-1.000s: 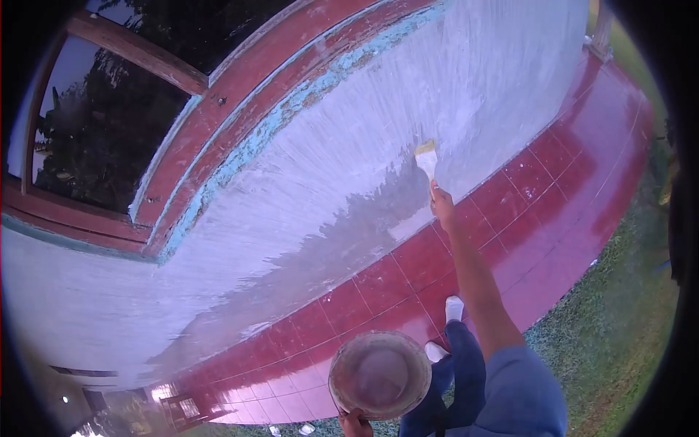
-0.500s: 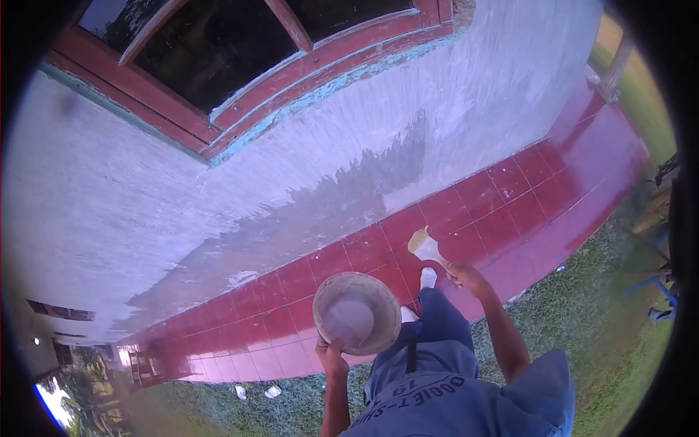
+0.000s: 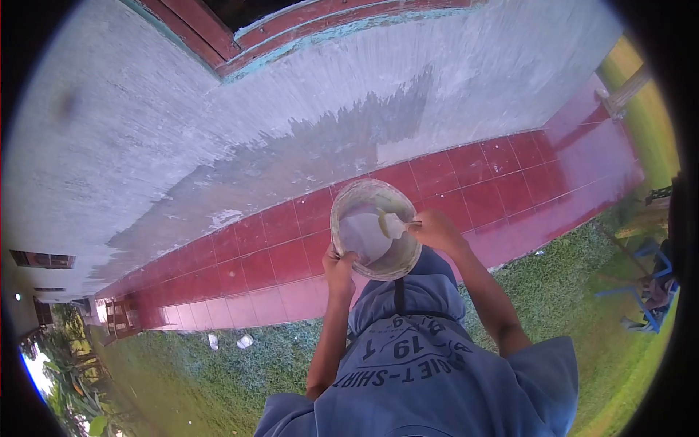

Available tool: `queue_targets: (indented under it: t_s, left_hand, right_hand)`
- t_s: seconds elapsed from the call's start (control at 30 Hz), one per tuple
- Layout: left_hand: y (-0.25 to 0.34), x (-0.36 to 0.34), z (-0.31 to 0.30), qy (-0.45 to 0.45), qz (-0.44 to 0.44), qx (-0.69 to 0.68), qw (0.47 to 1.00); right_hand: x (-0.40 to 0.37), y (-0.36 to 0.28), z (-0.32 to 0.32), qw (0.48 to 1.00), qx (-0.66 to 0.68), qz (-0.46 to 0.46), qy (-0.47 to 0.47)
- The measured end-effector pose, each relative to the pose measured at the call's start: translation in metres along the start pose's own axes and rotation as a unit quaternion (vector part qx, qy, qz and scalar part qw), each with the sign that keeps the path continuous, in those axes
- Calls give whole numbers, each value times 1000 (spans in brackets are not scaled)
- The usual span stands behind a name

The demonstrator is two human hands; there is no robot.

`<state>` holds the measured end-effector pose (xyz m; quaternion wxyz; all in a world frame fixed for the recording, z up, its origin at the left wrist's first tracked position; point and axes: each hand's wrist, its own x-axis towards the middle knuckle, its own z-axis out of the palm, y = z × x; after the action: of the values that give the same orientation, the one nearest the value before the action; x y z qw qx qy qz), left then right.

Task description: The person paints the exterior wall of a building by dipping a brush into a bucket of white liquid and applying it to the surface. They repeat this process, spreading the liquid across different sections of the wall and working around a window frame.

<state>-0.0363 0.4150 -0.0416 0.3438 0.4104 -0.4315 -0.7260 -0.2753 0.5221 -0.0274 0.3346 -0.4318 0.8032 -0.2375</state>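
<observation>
My left hand (image 3: 340, 269) grips the rim of a round, stained bucket (image 3: 404, 256), thumb over the inside edge. Whitish paint (image 3: 364, 237) lies in the bottom. In my right hand (image 3: 435, 231) is the handle of a paintbrush (image 3: 392, 225), its pale bristles inside the bucket's mouth, over the paint. Ahead stands a wall (image 3: 291, 95) with whitish strokes above and a bare grey patch (image 3: 313, 156) lower down.
A red window frame (image 3: 349, 22) with peeling turquoise edges sits in the wall. Red floor tiles (image 3: 451, 171) run along its foot, bordered by grass (image 3: 561, 284). A wooden chair (image 3: 120, 315) stands far left, and blue-framed furniture (image 3: 641, 291) at the right.
The paintbrush has come from out over the tiles into the bucket with my right hand. The bucket is raised higher in view, still in my left hand. My view has tilted down.
</observation>
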Motion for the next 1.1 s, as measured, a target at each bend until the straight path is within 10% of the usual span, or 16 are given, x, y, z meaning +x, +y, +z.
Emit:
queue_targets:
  t_s: [1.1]
  left_hand:
    - [5, -45, -22, 99, -5, -129, 987]
  right_hand:
    - [-11, -103, -2, 992, -7, -124, -35]
